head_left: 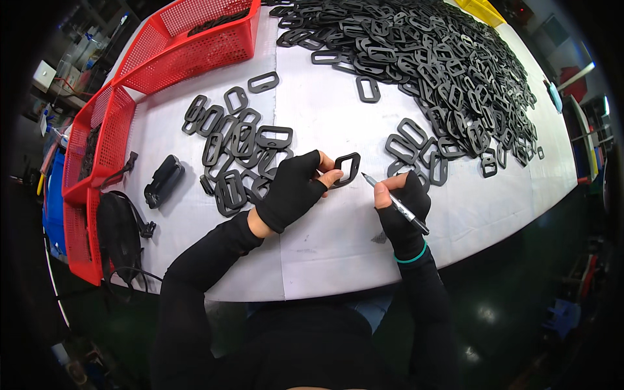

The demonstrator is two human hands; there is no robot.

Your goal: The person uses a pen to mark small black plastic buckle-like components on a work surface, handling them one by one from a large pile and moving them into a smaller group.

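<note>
A black oblong ring (355, 170), held near the centre of the frame, is pinched at its left edge between the thumb and fingers of the left hand (294, 185), while the right hand (416, 195) grips a marker (399, 207), its tip just short of the ring's right side. From where I stand, clean work seems to call for a firm pinch, a steady wrist and fingertips clear of the point. Similar rings lie in a loose cluster (244, 140) at centre left; a big heap (455, 91) covers the worktop (344, 260) at upper right, and red baskets (188, 66) stand at upper left.
</note>
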